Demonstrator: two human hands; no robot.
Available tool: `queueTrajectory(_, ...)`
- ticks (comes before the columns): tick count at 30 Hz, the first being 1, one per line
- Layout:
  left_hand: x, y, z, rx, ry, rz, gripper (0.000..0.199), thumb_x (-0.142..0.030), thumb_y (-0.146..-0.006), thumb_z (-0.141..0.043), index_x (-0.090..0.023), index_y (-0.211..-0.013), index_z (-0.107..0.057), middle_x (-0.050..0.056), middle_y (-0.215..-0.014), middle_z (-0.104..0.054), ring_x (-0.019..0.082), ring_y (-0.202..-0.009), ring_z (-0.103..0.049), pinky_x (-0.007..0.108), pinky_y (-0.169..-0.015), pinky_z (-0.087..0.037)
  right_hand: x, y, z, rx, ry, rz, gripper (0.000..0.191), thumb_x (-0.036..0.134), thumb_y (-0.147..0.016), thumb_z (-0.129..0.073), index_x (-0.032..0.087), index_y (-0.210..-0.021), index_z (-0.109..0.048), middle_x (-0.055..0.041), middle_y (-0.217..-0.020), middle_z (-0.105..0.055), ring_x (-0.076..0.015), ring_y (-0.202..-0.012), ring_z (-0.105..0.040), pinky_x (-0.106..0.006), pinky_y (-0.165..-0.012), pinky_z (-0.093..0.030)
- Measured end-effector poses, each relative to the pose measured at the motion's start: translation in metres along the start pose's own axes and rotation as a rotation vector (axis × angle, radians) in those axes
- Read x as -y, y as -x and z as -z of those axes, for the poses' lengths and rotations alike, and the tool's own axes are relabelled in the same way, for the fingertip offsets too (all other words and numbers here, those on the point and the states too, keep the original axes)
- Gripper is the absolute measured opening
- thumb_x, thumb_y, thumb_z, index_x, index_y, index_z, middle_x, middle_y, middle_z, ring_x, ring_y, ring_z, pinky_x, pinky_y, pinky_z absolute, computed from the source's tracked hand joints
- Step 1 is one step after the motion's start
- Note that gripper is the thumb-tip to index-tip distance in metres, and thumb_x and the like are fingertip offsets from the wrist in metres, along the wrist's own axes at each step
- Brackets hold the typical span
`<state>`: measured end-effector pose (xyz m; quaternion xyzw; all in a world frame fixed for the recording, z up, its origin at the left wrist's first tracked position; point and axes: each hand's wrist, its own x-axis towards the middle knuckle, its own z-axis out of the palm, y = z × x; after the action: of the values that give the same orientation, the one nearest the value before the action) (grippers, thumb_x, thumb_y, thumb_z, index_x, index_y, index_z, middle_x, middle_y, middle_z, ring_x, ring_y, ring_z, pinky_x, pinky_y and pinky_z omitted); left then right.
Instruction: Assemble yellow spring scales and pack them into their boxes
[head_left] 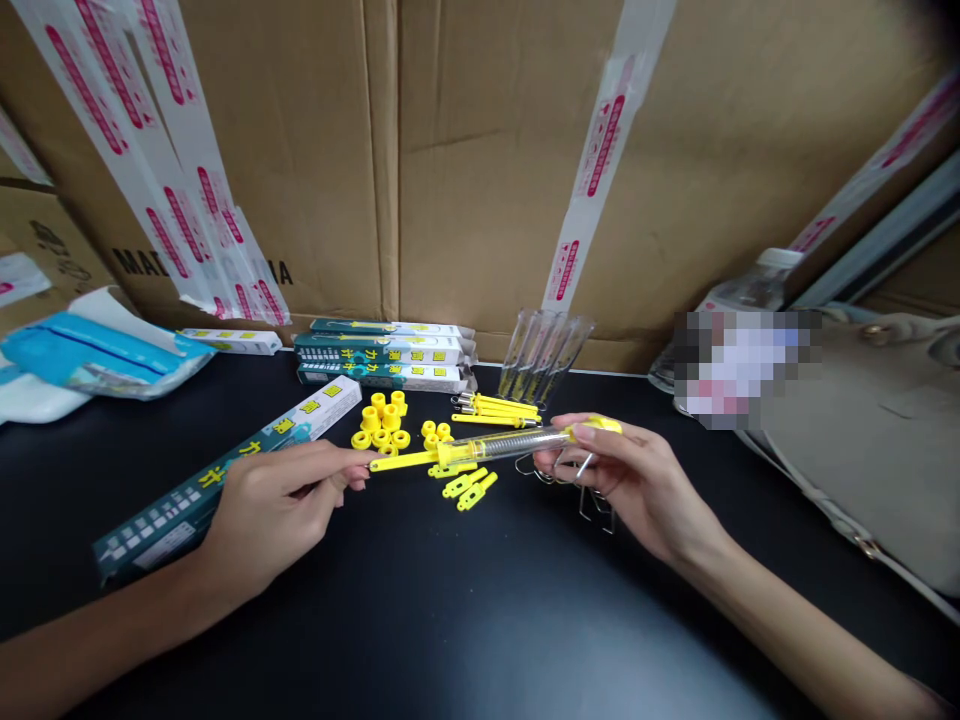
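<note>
The left hand (274, 510) and right hand (630, 480) pinch opposite ends of the spring scale (502, 447), so a slipped grip could drop it onto the yellow clips (463, 485) just below it.

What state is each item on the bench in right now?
left hand: fingers pinching the scale's yellow rod
right hand: fingers holding the scale's yellow-capped end
spring scale: lifted off the table, spring inside clear tube
teal box: lying flat, under the left forearm's side
stacked boxes: three, lying flat
yellow rings: loose in a pile
clear tubes: bunched, tilted
wire hooks: loose below the right hand
</note>
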<state>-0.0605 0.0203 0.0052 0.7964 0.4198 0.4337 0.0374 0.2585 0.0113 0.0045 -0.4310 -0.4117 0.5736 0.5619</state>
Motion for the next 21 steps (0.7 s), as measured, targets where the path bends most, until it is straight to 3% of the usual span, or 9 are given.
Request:
queueTrajectory(6, -0.003, 0.005, -0.004, 0.045, 0.107, 0.139, 0.021, -0.016, -0.083, -0.061, -0.018, -0.088, -0.081, -0.003, -0.062, -0.077, 0.008, -0.047, -0.069, 0.011, -0.05, -0.056, 0.002, -0.004, 0.001, -0.031, 0.017, -0.046, 0.029, 0.036, -0.071, -0.087, 0.014, -0.088, -0.08, -0.0109, -0.078, -0.08, -0.0213, -0.069, -0.077, -0.029, -0.07, -0.065)
queueTrajectory(12, -0.005, 0.003, -0.005, 0.071, 0.105, 0.198, 0.015, -0.024, -0.083, -0.066, -0.02, -0.085, -0.081, -0.004, -0.058, -0.076, 0.009, -0.043, -0.067, 0.013, -0.047, -0.055, 0.002, 0.005, -0.012, -0.041, 0.03, -0.104, 0.03, 0.037, -0.073, -0.086, 0.013, -0.09, -0.08, -0.0099, -0.079, -0.08, -0.0191, -0.068, -0.076, -0.026, -0.068, -0.064)
queueTrajectory(16, -0.003, 0.003, -0.004, 0.135, 0.143, 0.231, 0.015, -0.026, -0.084, -0.066, -0.023, -0.089, -0.08, -0.004, -0.064, -0.079, 0.012, -0.049, -0.071, 0.015, -0.047, -0.055, 0.0, 0.009, -0.021, -0.016, 0.0, -0.16, 0.029, 0.037, -0.076, -0.084, 0.014, -0.093, -0.079, -0.0093, -0.084, -0.079, -0.0176, -0.069, -0.075, -0.028, -0.07, -0.064)
queueTrajectory(21, 0.002, 0.008, -0.004, 0.214, 0.209, 0.226, 0.018, -0.027, -0.086, -0.066, -0.024, -0.098, -0.079, -0.001, -0.082, -0.082, 0.014, -0.065, -0.076, 0.018, -0.06, -0.06, -0.006, 0.009, -0.024, 0.049, -0.048, -0.191, 0.028, 0.039, -0.082, -0.08, 0.016, -0.097, -0.078, -0.008, -0.086, -0.079, -0.0166, -0.074, -0.074, -0.029, -0.077, -0.062)
